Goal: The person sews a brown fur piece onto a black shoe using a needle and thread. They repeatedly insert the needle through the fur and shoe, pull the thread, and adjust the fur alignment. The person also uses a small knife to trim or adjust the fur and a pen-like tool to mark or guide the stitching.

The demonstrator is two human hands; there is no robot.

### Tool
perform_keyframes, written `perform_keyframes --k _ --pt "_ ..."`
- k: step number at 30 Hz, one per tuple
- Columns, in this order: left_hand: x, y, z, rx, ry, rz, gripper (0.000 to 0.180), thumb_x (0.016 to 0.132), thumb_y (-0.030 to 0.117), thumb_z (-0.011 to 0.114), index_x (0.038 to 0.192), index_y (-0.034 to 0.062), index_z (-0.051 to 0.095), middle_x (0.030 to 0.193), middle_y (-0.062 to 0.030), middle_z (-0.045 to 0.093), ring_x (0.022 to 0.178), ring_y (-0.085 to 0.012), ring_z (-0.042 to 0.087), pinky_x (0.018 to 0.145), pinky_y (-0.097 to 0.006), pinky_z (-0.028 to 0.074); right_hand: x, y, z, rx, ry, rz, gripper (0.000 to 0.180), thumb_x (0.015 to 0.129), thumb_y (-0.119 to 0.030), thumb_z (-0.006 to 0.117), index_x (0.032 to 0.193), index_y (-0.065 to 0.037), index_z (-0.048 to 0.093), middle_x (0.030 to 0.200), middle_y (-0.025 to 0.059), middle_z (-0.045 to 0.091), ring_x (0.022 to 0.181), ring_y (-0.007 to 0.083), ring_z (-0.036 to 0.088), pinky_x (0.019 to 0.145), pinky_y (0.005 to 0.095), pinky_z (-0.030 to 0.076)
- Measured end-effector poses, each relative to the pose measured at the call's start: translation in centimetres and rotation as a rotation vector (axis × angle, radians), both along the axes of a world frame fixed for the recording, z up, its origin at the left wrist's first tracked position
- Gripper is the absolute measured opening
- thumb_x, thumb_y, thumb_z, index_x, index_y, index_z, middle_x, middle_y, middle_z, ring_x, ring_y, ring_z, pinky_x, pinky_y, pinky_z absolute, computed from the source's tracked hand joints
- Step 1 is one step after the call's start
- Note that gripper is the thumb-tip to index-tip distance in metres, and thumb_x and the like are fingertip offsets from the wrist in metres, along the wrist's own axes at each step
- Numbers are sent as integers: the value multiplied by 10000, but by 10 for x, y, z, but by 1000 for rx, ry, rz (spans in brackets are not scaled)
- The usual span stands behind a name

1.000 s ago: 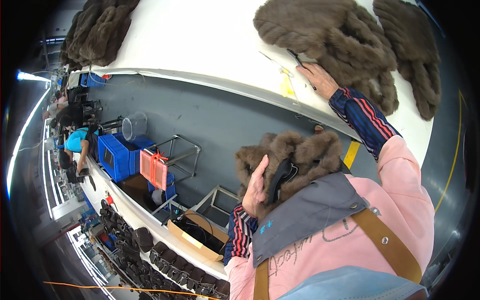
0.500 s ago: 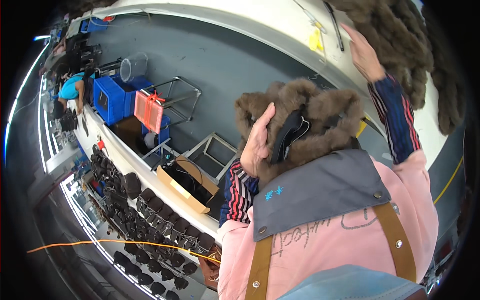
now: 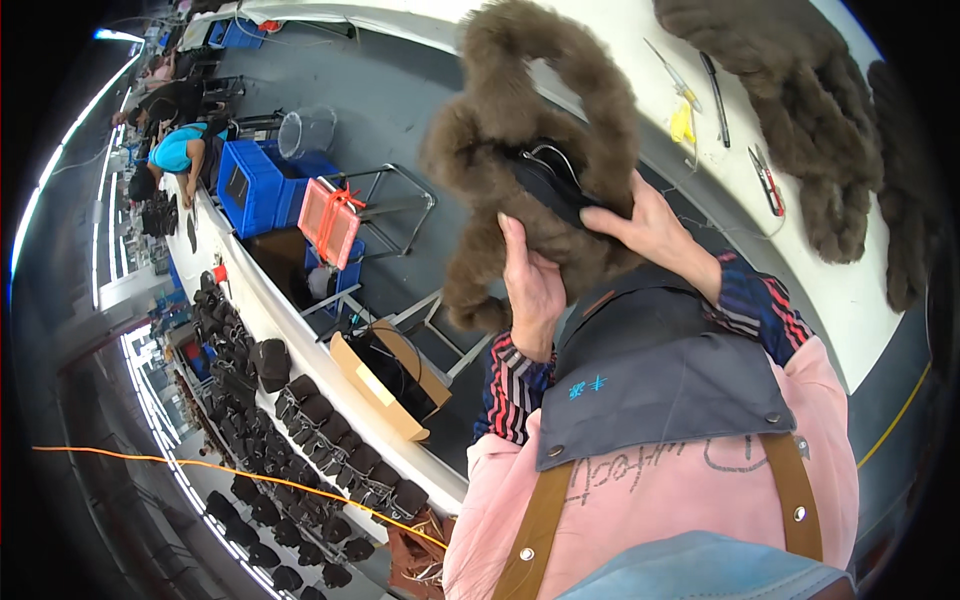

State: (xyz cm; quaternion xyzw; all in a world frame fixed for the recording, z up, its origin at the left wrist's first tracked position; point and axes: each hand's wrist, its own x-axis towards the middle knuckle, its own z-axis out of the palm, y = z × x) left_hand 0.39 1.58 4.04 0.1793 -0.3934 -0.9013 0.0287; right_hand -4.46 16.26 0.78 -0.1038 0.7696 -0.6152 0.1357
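Observation:
My two hands hold a brown furry plush piece with long limb-like parts (image 3: 482,155) above my lap. An opening in its middle shows black fabric (image 3: 545,187) with a thin silver curved line along it, maybe a zipper. At the opening's right edge, my right hand (image 3: 655,225) grips the fur with its thumb pressed by the black fabric. My left hand (image 3: 533,285) has hold of the lower part, thumb up; its other fingers are partly hidden. On the white table to the right lie red-handled thread snips (image 3: 768,185), nearest to my right hand.
More brown furry pieces (image 3: 790,90) lie on the white table (image 3: 850,330), beside a black pen (image 3: 716,100), a thin tool (image 3: 672,72) and a yellow scrap (image 3: 683,122). To the left are blue crates (image 3: 250,190), a metal frame, an open cardboard box (image 3: 385,385) and another person (image 3: 180,150).
My right hand has come back from the table onto the plush piece. The piece has been raised and moved away from my body. The snips now show where that hand was.

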Motion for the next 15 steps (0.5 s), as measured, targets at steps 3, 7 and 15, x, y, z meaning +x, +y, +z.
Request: perform_keyframes --k 3,7,15 --pt "18 4 -8 19 -33 30 410 905 332 366 1247 106 357 1247 -20 427 1159 -190 386 974 -371 293 -14 -6 -12 -148 -178 -2 388 762 -268 638 990 27 533 951 54 576 857 112 491 776 255 398" --pt "37 -12 -21 234 -90 16 426 890 341 409 1231 89 373 1219 -38 449 1133 -197 407 956 -358 315 -13 1 -25 -389 -402 -119 335 799 -293 599 1002 -29 563 912 -19 556 859 53 470 784 221 377" --pt "54 -29 -39 118 -311 -92 399 879 394 411 1082 60 493 1001 -60 562 853 -182 547 731 -302 448 -10 6 8 -394 -579 -341 474 789 -308 605 1097 35 492 1022 29 535 964 73 464 866 222 338"
